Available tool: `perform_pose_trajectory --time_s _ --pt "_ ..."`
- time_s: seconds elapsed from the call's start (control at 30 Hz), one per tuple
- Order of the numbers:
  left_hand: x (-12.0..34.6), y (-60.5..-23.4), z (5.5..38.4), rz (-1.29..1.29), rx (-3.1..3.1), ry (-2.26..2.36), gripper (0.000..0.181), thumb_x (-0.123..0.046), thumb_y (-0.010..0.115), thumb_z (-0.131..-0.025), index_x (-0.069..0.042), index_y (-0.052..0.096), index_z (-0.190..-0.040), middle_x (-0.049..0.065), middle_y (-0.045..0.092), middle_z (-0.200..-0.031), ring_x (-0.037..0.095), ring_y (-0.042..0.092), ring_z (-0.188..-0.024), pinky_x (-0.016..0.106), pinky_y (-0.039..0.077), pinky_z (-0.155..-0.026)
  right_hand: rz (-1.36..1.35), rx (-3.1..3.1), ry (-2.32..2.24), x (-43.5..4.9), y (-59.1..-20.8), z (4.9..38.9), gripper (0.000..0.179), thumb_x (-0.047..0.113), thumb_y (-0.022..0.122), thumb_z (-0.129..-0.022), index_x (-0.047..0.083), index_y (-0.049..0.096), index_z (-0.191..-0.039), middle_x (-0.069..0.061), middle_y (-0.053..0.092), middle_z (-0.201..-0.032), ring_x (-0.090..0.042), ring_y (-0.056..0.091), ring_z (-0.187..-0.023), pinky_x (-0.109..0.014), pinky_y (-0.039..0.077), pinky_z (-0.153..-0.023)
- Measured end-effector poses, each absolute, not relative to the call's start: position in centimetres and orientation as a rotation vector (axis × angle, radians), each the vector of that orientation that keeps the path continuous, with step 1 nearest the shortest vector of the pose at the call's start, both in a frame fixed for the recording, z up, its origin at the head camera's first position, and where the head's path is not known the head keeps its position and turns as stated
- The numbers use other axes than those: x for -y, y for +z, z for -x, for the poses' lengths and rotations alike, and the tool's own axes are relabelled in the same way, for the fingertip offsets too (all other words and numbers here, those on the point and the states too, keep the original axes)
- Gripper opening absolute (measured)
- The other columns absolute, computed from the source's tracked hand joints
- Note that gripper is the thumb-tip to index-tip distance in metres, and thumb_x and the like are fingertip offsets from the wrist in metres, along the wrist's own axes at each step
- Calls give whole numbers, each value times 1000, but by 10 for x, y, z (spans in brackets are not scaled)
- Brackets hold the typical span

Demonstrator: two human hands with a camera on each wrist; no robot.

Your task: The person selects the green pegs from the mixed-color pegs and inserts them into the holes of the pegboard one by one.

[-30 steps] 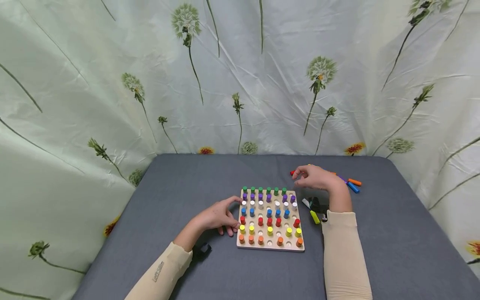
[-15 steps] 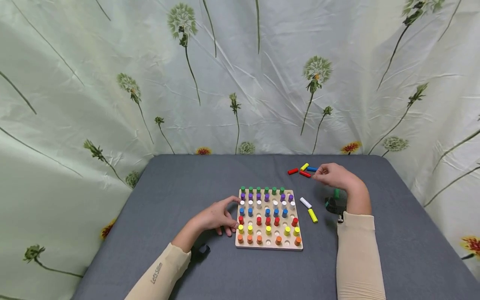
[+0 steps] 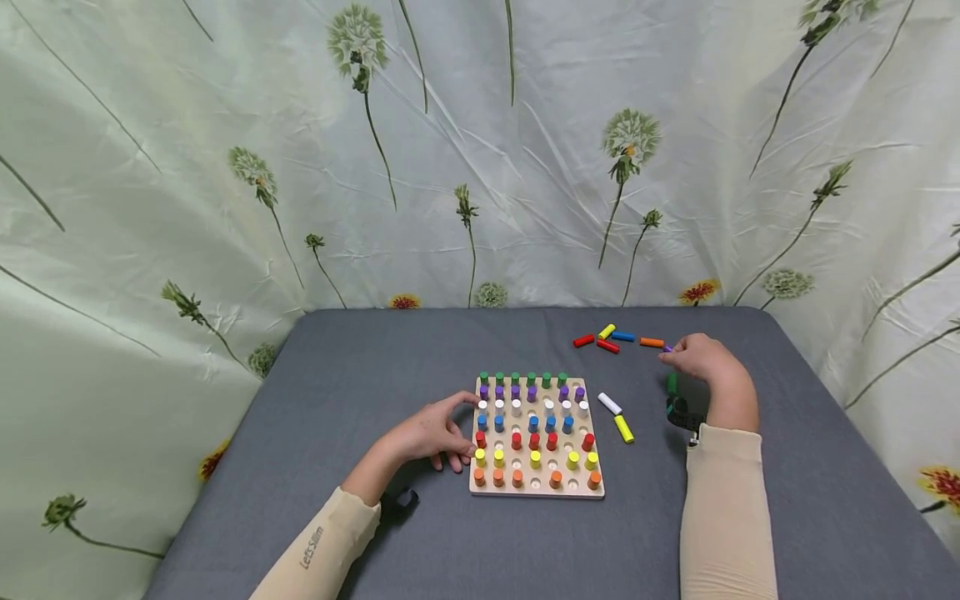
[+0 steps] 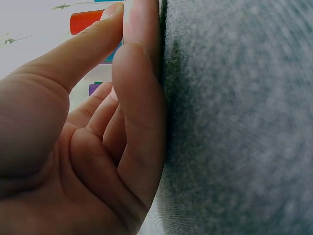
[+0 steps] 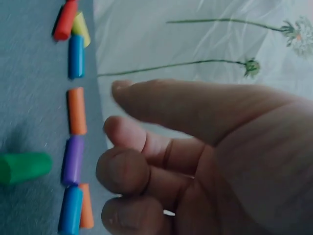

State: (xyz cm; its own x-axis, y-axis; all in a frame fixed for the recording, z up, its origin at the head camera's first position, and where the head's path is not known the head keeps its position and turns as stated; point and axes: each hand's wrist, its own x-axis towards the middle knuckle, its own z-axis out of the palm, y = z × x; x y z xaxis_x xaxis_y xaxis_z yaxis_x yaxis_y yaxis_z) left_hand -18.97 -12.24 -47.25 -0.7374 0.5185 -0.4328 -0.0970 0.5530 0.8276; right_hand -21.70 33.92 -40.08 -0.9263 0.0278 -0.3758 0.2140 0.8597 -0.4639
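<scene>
A wooden pegboard point(image 3: 537, 492) holds rows of green, purple, white, blue, red, yellow and orange pegs, with some bare holes. My left hand point(image 3: 429, 432) rests at its left edge, thumb and index finger touching it. In the left wrist view a red peg point(image 4: 85, 22) shows beyond the thumb. My right hand point(image 3: 705, 360) hovers at the loose pegs on the far right, fingers loosely bent. A gap shows between thumb and fingers in the right wrist view, with nothing held. Nearest to the fingertips are a purple peg point(image 5: 73, 160) and an orange peg point(image 5: 77, 111).
Loose red point(image 3: 583, 341), yellow point(image 3: 607, 332) and blue point(image 3: 622, 337) pegs lie near the far edge. A white peg point(image 3: 610, 403) and a yellow peg point(image 3: 624, 429) lie right of the board. A green peg point(image 5: 25, 167) stands apart. A flowered curtain point(image 3: 420, 167) hangs behind the grey table.
My right hand has moved right along the loose pegs, uncovering red, yellow, blue and orange ones. The left hand stays at the board's edge. The head view has shifted slightly.
</scene>
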Motion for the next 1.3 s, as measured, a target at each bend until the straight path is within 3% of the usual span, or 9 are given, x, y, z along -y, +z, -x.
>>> perform_pose_trajectory --time_s 0.1,0.23,0.33,0.6,0.8,0.97,1.3 --pt "122 -472 190 -336 -2122 1185 69 -12 79 -97 -26 43 -154 7 80 -81 13 73 -60 27 51 -47 -243 -2663 -639 -342 -402 216 38 32 58 -105 8 57 -75 -4 50 -73 -21 49 -73 -38 43 -69" --pt "122 -471 191 -327 -2131 1182 69 -12 79 -97 -26 43 -155 7 79 -80 13 73 -60 27 51 -47 -339 -2620 -554 -344 -403 216 44 36 60 -105 -7 61 -101 -21 59 -96 -35 57 -92 -51 50 -83" --pt "121 -471 191 -321 -2133 1180 69 -13 79 -97 -26 43 -155 7 79 -79 13 73 -60 27 51 -47 -385 -2584 -539 -344 -405 217 50 39 60 -106 -11 57 -110 -22 57 -98 -37 57 -95 -52 50 -86" --pt "122 -472 191 -323 -2126 1176 72 -14 80 -96 -26 42 -155 7 79 -79 13 73 -60 27 51 -47 -458 -2550 -556 -345 -419 222 40 36 64 -104 -3 58 -98 -8 52 -81 -27 54 -84 -45 43 -82" --pt "122 -472 190 -326 -2122 1178 73 -15 80 -96 -25 40 -157 6 80 -80 12 72 -60 27 51 -47 -424 -2581 -498 -345 -426 226 37 32 63 -102 -5 62 -105 -19 59 -97 -33 56 -92 -52 48 -86" --pt "122 -473 190 -322 -2119 1180 73 -15 80 -96 -25 40 -157 6 79 -79 12 72 -60 27 51 -47 -368 -2653 -547 -341 -428 227 15 22 62 -99 9 61 -94 -11 56 -91 -28 53 -88 -48 43 -80" --pt "122 -474 190 -329 -2117 1176 73 -15 80 -97 -24 40 -157 6 79 -79 12 72 -60 26 50 -48 -248 -2748 -550 -332 -428 231 23 22 62 -101 5 58 -115 -20 60 -108 -34 55 -95 -49 44 -80"
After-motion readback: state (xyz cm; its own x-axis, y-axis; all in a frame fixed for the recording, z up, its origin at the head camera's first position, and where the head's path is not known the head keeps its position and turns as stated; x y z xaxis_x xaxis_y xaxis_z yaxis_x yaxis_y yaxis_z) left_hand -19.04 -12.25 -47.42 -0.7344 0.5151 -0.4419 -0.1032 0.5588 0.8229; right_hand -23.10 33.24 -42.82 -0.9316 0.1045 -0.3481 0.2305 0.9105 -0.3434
